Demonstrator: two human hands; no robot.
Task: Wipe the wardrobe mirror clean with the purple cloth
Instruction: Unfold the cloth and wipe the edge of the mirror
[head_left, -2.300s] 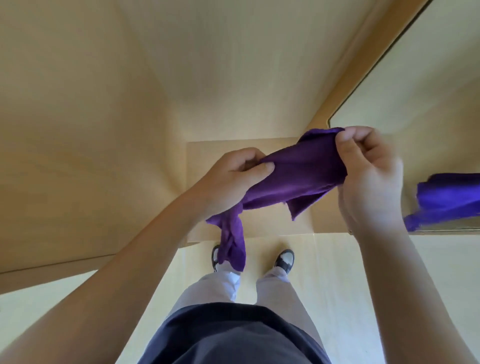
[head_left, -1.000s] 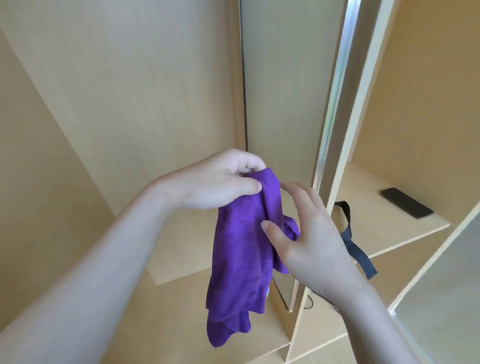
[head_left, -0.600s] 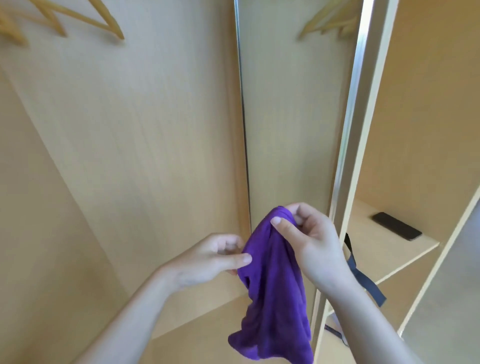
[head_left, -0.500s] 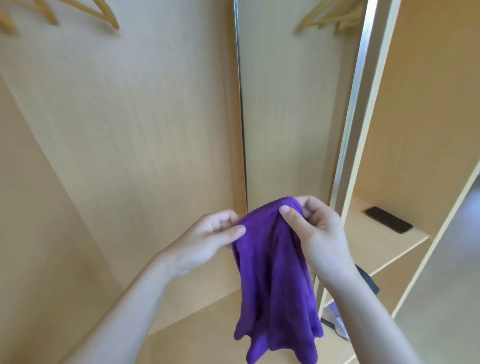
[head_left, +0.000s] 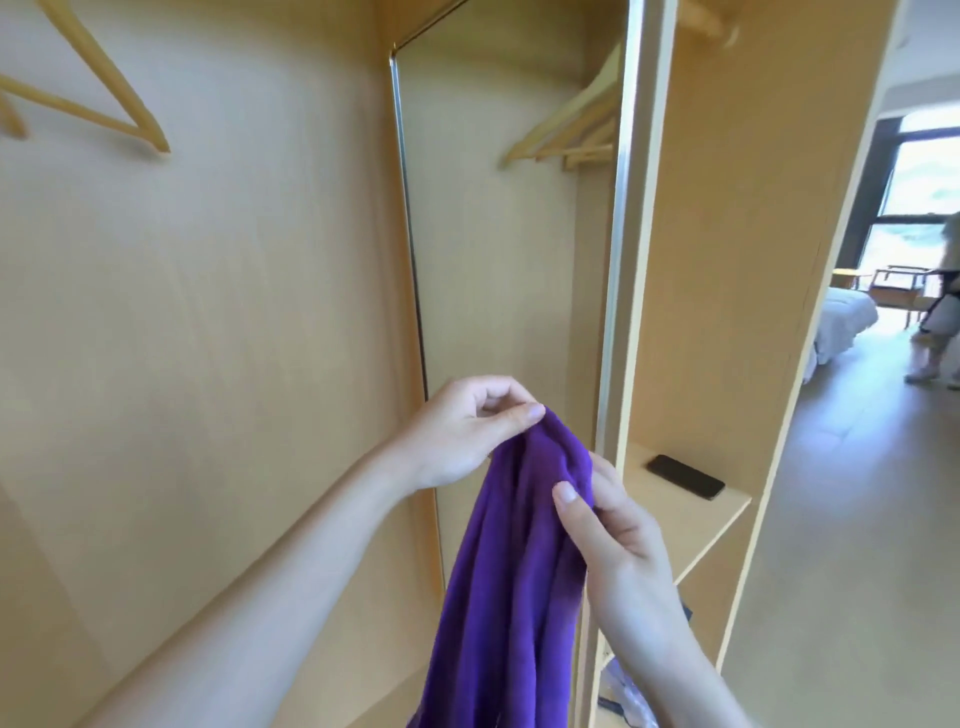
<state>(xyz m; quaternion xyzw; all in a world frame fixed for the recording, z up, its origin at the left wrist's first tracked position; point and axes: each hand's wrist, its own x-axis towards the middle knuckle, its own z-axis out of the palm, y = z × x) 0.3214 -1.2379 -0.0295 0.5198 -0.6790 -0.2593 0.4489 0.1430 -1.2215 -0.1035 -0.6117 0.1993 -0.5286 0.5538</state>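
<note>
left hand: my left hand (head_left: 470, 434) is pinching the top fold of the purple cloth (head_left: 511, 582) between thumb and curled fingers, so it carries the weight while the rest hangs straight down.
right hand: my right hand (head_left: 605, 530) sits just below and to the right of that pinch, thumb pressed on the fabric and fingers wrapped behind it. I'd say I'm bunching it into a pad I can press flat.
cloth: dangling loose between both hands, not touching the glass yet (bottom end runs out of view, so can't tell how it hangs there).
mirror: the wardrobe mirror (head_left: 498, 260) stands right behind my hands and runs up well above them. No wiping done as far as I can judge.
beyond my right hand: a dark phone (head_left: 685, 476) lies on the shelf (head_left: 696, 512), apart from my grip.
up left: wooden hanger (head_left: 98, 98), well clear of my hands.
next: probably regrip with one hand, then reach up high.
</note>
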